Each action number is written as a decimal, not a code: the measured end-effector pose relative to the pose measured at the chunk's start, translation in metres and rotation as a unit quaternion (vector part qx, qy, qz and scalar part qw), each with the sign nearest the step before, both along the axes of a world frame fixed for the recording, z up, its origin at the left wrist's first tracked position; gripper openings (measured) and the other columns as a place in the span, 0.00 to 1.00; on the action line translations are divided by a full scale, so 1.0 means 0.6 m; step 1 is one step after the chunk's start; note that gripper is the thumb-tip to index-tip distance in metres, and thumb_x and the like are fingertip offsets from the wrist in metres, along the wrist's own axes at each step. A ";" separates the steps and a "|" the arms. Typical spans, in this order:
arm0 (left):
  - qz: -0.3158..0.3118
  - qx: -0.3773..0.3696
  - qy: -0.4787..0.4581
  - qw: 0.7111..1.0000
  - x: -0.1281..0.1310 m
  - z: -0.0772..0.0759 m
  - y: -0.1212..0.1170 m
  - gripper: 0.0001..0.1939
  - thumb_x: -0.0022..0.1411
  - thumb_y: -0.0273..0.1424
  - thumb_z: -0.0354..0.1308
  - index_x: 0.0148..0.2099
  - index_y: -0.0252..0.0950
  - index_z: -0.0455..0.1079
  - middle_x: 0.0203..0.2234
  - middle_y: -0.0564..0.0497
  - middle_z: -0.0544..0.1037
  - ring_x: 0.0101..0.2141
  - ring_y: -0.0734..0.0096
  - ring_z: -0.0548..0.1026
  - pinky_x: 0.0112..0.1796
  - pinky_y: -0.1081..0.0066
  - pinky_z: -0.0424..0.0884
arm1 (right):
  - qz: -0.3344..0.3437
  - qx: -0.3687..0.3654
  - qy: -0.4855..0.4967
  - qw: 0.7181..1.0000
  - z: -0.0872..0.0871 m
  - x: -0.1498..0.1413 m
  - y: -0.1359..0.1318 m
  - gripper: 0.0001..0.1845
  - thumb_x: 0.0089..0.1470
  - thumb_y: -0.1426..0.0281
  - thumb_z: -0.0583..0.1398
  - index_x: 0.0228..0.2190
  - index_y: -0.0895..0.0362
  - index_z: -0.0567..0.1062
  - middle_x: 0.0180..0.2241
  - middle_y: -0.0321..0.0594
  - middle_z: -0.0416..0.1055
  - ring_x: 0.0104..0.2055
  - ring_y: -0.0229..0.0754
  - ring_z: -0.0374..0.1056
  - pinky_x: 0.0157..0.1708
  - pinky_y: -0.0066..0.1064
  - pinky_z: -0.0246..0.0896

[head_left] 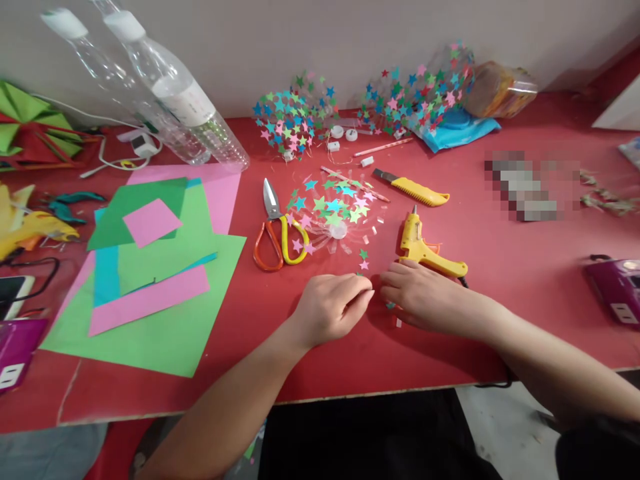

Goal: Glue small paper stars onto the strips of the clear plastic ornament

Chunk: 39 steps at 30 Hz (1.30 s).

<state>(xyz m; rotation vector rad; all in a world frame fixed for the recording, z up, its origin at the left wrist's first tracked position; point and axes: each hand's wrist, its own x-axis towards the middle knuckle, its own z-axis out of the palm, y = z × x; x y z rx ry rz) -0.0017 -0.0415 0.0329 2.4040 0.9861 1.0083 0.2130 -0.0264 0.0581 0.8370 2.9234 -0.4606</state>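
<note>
My left hand point(334, 308) is closed over the red table, thumb pressed to the fingers; whatever it pinches is too small to name. Beside it, my right hand point(420, 293) is palm-down with fingers bent together and their tips hidden. A small teal piece point(391, 305) and a clear plastic scrap point(399, 323) lie by its near edge. Just beyond the hands are a pink paper star point(364, 265) and a green paper star point(363, 254). Farther back sits a clear plastic piece with splayed strips point(338, 230), bearing colored paper stars. A yellow glue gun point(423, 250) lies right behind my right hand.
Scissors point(278, 233) lie left of the splayed piece; a yellow cutter point(417, 190) is behind the glue gun. Star-covered plastic balls point(290, 123) stand near the wall. Colored paper sheets point(165, 353) and clear bottles point(185, 100) occupy the left.
</note>
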 end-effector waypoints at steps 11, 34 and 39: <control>-0.009 -0.039 0.019 0.999 0.001 -0.006 0.003 0.07 0.67 0.26 0.51 0.36 0.36 0.68 0.22 0.54 0.74 0.21 0.76 0.68 0.26 0.74 0.62 | 0.002 0.072 0.001 0.997 -0.015 -0.008 -0.001 0.06 0.61 0.76 0.56 0.32 0.59 0.72 0.33 0.41 0.69 0.36 0.43 0.58 0.38 0.36 0.51; 0.019 -0.035 0.036 0.999 -0.002 -0.017 0.008 0.07 0.67 0.28 0.50 0.37 0.36 0.70 0.25 0.50 0.77 0.24 0.73 0.73 0.28 0.73 0.67 | 0.039 0.249 0.057 0.966 -0.035 -0.006 0.027 0.18 0.64 0.77 0.50 0.25 0.59 0.72 0.27 0.40 0.67 0.31 0.40 0.53 0.31 0.36 0.41; 0.022 -0.045 0.037 0.998 -0.002 -0.017 0.009 0.08 0.67 0.28 0.51 0.36 0.36 0.70 0.26 0.49 0.78 0.25 0.73 0.74 0.29 0.73 0.68 | 0.039 0.255 0.036 0.965 -0.033 0.002 0.026 0.16 0.63 0.77 0.52 0.25 0.58 0.72 0.28 0.40 0.67 0.32 0.41 0.54 0.33 0.36 0.43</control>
